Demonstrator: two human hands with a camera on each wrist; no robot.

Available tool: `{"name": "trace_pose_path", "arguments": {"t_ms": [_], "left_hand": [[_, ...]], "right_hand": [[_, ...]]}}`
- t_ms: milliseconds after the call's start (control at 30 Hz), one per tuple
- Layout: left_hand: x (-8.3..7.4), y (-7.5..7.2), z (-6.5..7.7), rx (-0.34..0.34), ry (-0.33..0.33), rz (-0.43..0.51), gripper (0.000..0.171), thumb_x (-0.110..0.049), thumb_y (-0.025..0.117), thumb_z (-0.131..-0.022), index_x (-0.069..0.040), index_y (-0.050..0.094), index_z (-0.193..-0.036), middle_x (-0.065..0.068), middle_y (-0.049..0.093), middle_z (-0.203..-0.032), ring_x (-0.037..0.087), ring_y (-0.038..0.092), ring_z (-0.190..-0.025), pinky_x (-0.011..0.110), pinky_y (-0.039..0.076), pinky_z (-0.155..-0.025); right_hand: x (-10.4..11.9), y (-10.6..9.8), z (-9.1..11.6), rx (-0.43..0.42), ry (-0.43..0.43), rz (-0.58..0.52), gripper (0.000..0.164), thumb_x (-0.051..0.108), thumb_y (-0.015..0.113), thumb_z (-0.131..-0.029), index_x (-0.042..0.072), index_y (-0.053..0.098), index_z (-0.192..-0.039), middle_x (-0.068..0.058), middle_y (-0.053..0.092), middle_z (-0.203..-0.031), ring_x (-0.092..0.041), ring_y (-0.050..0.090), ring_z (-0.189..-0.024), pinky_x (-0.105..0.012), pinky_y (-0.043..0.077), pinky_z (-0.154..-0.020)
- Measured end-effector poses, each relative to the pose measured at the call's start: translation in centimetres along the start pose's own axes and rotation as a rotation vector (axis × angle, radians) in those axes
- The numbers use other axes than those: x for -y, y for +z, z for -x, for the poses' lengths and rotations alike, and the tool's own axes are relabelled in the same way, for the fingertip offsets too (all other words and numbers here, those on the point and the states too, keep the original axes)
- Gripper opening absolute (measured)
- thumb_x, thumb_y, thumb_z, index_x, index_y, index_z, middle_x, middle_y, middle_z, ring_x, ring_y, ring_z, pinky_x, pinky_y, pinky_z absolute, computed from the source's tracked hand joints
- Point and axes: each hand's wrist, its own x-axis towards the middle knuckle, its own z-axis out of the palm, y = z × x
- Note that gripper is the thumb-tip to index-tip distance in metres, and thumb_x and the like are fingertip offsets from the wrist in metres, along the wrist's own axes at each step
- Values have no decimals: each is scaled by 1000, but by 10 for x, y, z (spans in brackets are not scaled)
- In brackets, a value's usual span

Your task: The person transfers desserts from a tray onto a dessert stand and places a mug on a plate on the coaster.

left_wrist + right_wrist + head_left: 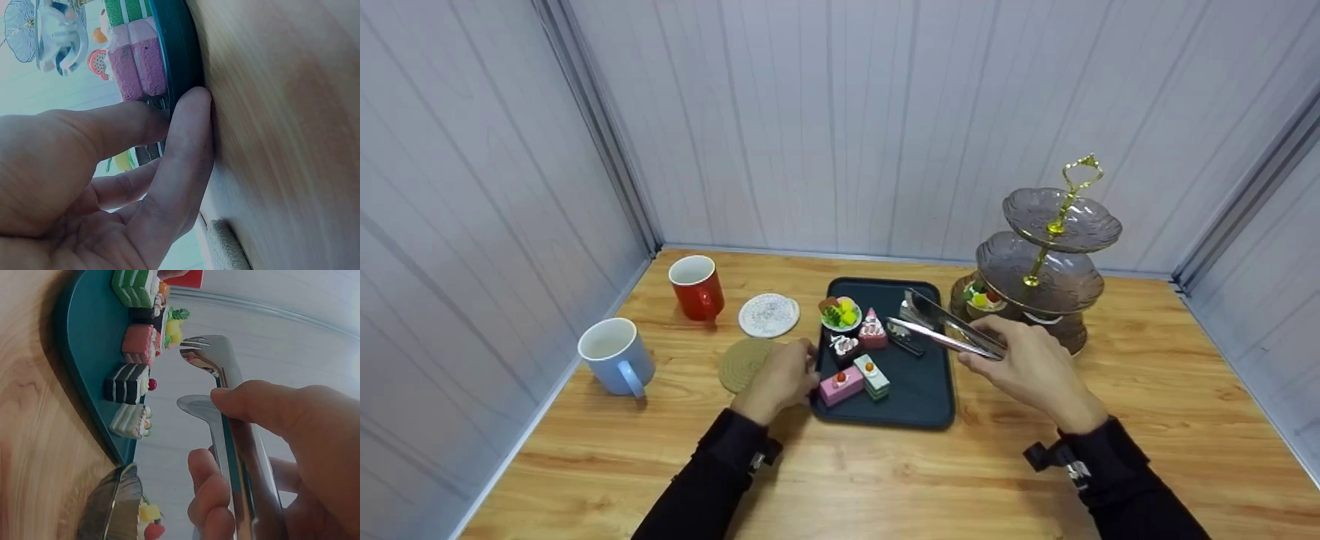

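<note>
Right hand [1031,367] grips tongs [949,341] slanting leftward over the tray [919,397], half-hiding a dark cake [909,346]; left hand [784,375] pinches the tray's rim.

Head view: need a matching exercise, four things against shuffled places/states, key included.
Things:
1. Tongs
2. Red mug
3. Tray
4. Tiered stand

Places/states:
A. Standing to the right of the dark item carrying cakes
B. Edge pinched by the left hand
C. Gripped in the right hand
D. Behind the light blue mug

Pairs: 1-C, 2-D, 3-B, 4-A
</note>
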Motion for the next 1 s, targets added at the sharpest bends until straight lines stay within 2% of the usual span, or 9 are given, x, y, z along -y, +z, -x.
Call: {"name": "trace_pose_path", "arguments": {"t_ms": [167, 333, 433, 567, 667, 767, 833, 900, 1000], "left_hand": [[0, -1, 1, 33, -57, 46, 39, -3, 73, -95, 1, 66, -133, 11, 68, -98, 21, 68, -85, 32, 59, -68], [-1, 0, 1, 51, -83, 96, 41, -1, 72, -95, 1, 64, -135, 13, 68, -99, 22, 69, -83, 32, 60, -63], [-2, 0, 1, 59, -89, 112, 42, -1, 71, -95, 1, 64, -136, 14, 67, -100, 22, 69, -82, 31, 61, -63], [-3, -1, 1, 67, -105, 121, 42, -2, 71, -96, 0, 63, -137, 14, 67, -102, 22, 70, -81, 31, 61, -62], [-3, -2, 0, 62, -95, 107, 41, -1, 71, -96, 0, 64, -136, 13, 67, -99, 21, 69, -80, 31, 60, -62], [-2, -2, 0, 49, -74, 87, 40, -1, 71, -95, 0, 65, -134, 10, 66, -93, 20, 67, -79, 31, 57, -62], [-1, -2, 0, 29, -44, 54, 38, -2, 72, -94, 1, 66, -131, 7, 64, -89, 20, 65, -78, 30, 54, -62], [0, -1, 0, 11, -20, 26, 37, -2, 73, -93, 2, 67, -130, 5, 62, -86, 20, 63, -79, 30, 51, -64], [0, -1, 1, -6, 1, -8, 37, -4, 74, -92, 2, 68, -128, 4, 61, -85, 20, 61, -80, 30, 48, -66]], "right_hand": [[6, 10, -8, 24, 16, 5, 56, 61, 80, -90, 32, 71, -137, 4, 55, -68, -16, 52, -60, -32, 32, -49], [12, 18, -15, 10, 0, 9, 59, 68, 77, -88, 36, 71, -138, 3, 60, -73, -16, 53, -64, -33, 32, -49], [16, 24, -19, 7, -13, 13, 58, 67, 77, -88, 37, 71, -137, 2, 65, -78, -17, 53, -63, -33, 32, -48], [20, 30, -26, 13, -25, 4, 55, 64, 78, -90, 35, 72, -136, -2, 76, -94, -17, 57, -68, -33, 36, -50], [23, 34, -31, 25, -26, -10, 55, 61, 79, -90, 33, 72, -136, -3, 77, -98, -17, 58, -70, -33, 37, -51], [26, 37, -34, 35, -25, -13, 56, 59, 79, -91, 30, 71, -138, 0, 69, -83, -16, 54, -66, -33, 34, -50], [28, 39, -35, 38, -26, -12, 57, 57, 80, -91, 28, 71, -139, 3, 58, -73, -15, 49, -61, -33, 30, -49], [29, 41, -37, 40, -27, -9, 57, 55, 80, -91, 26, 70, -139, 5, 52, -68, -15, 46, -59, -33, 29, -49], [32, 44, -39, 35, -29, 0, 58, 54, 79, -91, 21, 71, -138, 5, 58, -72, -15, 50, -62, -33, 33, -50]]}}
